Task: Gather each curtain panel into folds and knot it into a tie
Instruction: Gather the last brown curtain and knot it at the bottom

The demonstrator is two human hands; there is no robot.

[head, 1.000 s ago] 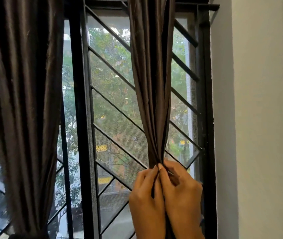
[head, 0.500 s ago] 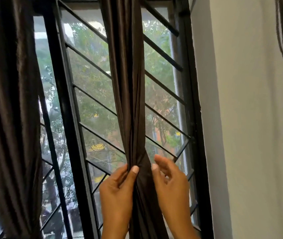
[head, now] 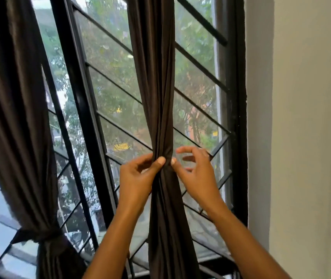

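A: What are the hands doing?
B: left hand [head: 138,176] is pinching the loose panel [head: 156,87] at its waist, with the thumb pressing on the front and the fingers going round the back. It's keeping the folds bunched so they aren't spreading.
A: And the other one?
B: right hand [head: 197,176] isn't gripping anything, as far as I'm seeing. Its thumb tip is touching the cloth just beside the left thumb. Its fingers [head: 188,150] are curling loosely on the window side, clear of the fabric, and they're blurring. I'm reading that as reaching round to take the bundle, but I'm only guessing.
A: Where's the panel sitting?
B: It's hanging straight down in front of the right half of the window. It's narrowing to a rope at the pinch and flaring again below. It isn't carrying a knot yet.
A: The second curtain?
B: tied panel [head: 9,97] is hanging at far left, already cinching into a knot [head: 39,236] low down. I'm calling the job roughly half done.
A: Behind?
B: The black grille [head: 201,20] is running its slanted bars just behind the cloth. The trees [head: 108,23] are showing through the glass, and the wall [head: 301,117] is flanking the right. The fingers are working near those bars, and I'm not able to tell whether they're touching.
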